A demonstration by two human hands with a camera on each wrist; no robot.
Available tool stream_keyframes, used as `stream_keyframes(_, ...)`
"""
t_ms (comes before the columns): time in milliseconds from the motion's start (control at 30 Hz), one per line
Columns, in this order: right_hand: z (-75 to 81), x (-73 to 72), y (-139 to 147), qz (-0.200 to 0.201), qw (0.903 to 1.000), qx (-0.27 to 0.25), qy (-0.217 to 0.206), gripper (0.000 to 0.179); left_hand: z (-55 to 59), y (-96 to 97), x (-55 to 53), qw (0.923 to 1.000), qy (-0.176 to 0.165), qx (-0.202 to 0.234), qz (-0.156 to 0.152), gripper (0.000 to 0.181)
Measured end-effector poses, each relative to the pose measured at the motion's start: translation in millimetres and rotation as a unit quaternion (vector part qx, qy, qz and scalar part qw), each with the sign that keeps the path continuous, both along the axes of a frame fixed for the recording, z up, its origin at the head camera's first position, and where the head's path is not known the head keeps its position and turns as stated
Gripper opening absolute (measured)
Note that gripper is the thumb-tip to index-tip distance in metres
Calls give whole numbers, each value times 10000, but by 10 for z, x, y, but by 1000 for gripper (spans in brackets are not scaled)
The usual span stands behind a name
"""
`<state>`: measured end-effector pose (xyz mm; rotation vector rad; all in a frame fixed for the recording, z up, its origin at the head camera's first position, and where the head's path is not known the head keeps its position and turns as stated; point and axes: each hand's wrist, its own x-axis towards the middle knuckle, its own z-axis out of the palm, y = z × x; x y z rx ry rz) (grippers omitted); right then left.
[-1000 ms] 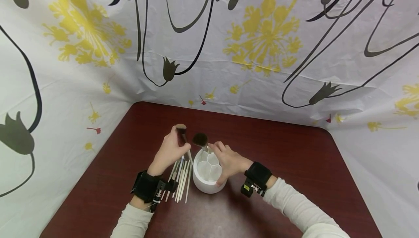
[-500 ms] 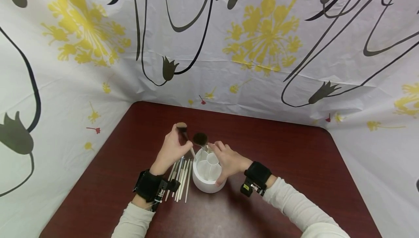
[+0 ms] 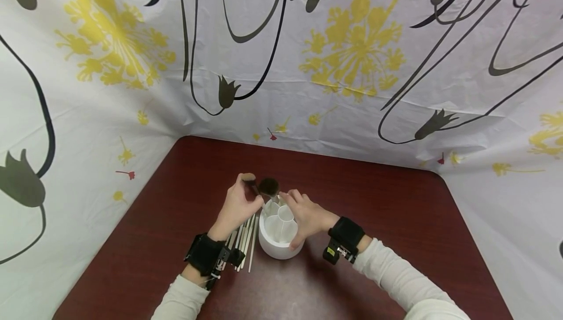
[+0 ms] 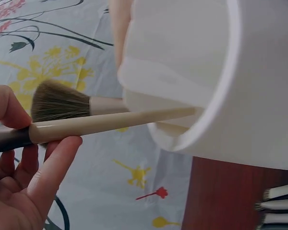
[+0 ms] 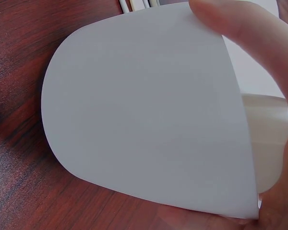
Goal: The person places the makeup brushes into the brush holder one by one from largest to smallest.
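My left hand (image 3: 237,205) pinches a makeup brush (image 4: 86,125) between thumb and fingers, bristle end up. In the left wrist view its pale handle slants into the white divided brush holder (image 3: 274,252), the tip just inside the rim. My right hand (image 3: 309,216) grips the holder from the right, thumb and fingers spread over its rim; the right wrist view shows the holder's smooth white wall (image 5: 149,110) close up. A second makeup brush (image 4: 57,103) with a full dark head stands in a rear compartment.
Several thin pale-handled brushes (image 3: 252,246) lie side by side on the dark red table (image 3: 374,202), left of the holder and partly under my left wrist. A white patterned curtain (image 3: 281,66) surrounds the table at the back and sides.
My left hand has moved slightly right and down with the makeup brush, bringing its handle from beside the holder to inside the rim. The right hand has stayed on the holder.
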<state>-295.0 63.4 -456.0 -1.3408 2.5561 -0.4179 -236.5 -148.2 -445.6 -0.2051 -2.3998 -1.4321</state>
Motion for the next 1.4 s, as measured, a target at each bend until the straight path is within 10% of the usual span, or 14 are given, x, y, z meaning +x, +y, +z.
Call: stream_keyframes(1400, 6, 9, -12, -51, 10000, -22, -55, 125, -423, 38, 1, 9996, -42, -37, -267, 33)
